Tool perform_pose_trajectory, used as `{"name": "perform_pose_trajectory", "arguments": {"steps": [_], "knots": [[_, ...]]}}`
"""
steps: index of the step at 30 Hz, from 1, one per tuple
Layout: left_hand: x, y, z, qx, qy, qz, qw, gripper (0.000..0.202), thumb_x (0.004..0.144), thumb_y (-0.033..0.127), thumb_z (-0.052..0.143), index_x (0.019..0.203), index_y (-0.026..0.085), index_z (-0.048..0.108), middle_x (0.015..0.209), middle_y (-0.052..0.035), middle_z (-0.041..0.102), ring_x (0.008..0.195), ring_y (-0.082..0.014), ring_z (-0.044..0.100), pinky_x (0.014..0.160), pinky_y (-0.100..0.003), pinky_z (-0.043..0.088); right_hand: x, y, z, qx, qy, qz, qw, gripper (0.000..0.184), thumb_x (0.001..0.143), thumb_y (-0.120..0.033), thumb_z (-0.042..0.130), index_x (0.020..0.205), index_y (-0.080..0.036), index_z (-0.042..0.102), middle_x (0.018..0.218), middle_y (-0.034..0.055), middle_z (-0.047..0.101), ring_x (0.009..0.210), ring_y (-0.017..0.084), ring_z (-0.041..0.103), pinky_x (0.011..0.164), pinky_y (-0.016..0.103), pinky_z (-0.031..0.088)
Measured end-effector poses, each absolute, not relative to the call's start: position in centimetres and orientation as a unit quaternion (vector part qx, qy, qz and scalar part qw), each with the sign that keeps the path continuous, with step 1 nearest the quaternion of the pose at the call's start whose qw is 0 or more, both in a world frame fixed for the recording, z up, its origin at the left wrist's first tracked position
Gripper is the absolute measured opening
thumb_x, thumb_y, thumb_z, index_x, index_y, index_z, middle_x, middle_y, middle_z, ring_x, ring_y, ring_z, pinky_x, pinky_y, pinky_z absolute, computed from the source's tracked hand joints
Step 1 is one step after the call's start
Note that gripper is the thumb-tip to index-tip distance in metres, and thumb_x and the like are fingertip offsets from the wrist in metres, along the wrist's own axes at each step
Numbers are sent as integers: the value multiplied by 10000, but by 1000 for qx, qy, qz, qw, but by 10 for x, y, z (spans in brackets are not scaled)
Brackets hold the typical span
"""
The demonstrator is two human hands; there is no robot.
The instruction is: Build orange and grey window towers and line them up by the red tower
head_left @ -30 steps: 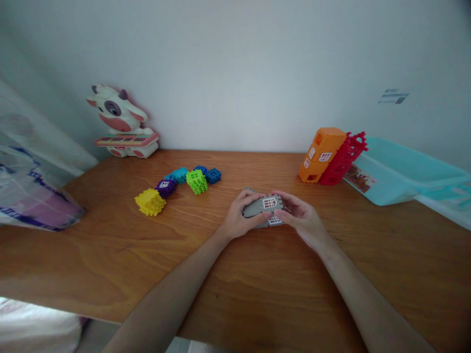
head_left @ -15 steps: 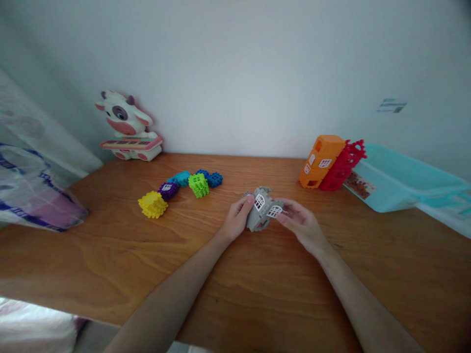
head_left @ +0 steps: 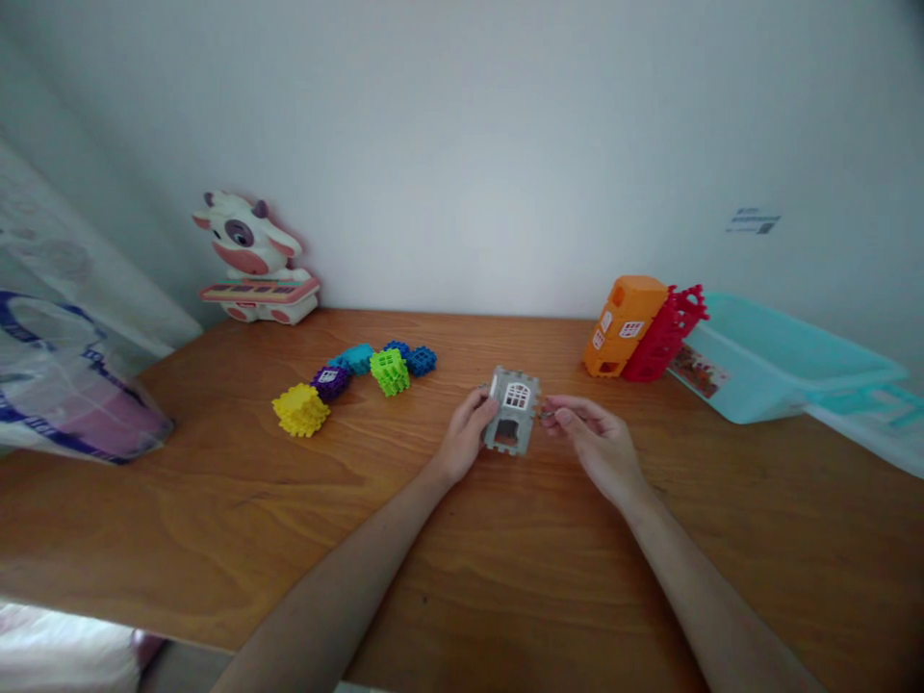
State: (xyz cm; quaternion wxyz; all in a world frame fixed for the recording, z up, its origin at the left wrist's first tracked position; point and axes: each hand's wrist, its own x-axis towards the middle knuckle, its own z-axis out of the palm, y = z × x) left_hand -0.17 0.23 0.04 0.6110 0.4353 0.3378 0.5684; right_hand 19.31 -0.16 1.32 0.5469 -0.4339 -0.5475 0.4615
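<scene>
My left hand is closed round the left side of a grey building block with notched edges. A white lattice window sits in the block's upper half, and an opening shows below it. At the block's right edge, the thumb and fingers of my right hand pinch a small grey piece, mostly hidden by the fingers. Whether that piece is joined to the block I cannot tell. Both hands are above the wooden table.
To the left lie yellow, purple, green and blue blocks. A cow toy keyboard and a plastic bag stand further left. An orange block stack, red blocks and a turquoise bin are at right.
The grey block has turned so its window face looks toward me. The right-hand piece with a white window has rotated and its window no longer shows. The view has shifted slightly.
</scene>
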Motion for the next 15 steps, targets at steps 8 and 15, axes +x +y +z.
{"name": "perform_pose_trajectory", "arguments": {"steps": [8,15], "knots": [[-16,11,17,243,258,633,689,466,862,571,563,1014,148,687,861,-84,756,740,-217,725,726,-348,593,222,17,3,-611,-555,213,523,474,814,-595,643,1044,-184,696,1066,141,736,941,291,681,854,464,534],[-22,15,18,177,260,673,670,317,909,438,588,1035,167,692,886,-64,754,768,-210,720,711,-334,600,221,15,-7,-603,-722,114,319,479,778,-482,698,1157,-190,674,1168,159,719,1083,372,652,956,552,486]]}}
